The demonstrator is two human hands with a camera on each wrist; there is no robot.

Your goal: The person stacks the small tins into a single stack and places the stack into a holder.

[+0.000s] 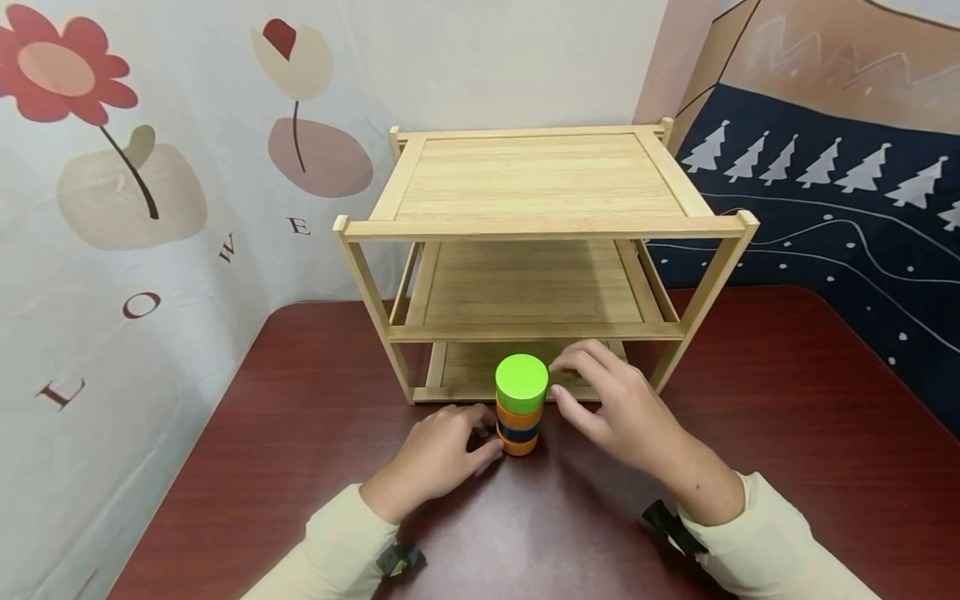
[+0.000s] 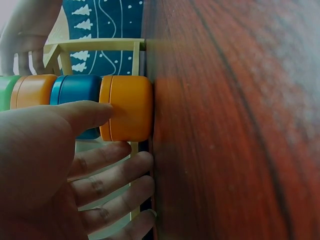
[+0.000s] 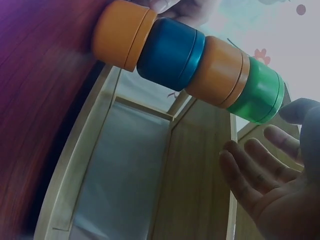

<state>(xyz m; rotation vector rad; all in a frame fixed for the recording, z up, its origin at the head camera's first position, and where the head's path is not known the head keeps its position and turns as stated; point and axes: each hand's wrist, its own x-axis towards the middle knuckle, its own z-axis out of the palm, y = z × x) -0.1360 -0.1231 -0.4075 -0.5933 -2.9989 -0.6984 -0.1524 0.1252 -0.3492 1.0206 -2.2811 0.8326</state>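
Several small round screw-lidded jars stand in one upright stack on the table, in front of the rack. An orange jar forms the bottom; above it come a dark blue jar, a second orange jar and a green jar on top. Low on the stack's left, my left hand has its thumb along the bottom jars and its fingers loosely extended beside them. To the right of the green jar, my right hand is held up with fingers spread and slightly bent, a small gap from it.
A wooden rack with three shelves stands right behind the stack on the dark red table. Printed cloth hangs at the back and left. Dark straps are on both sleeves.
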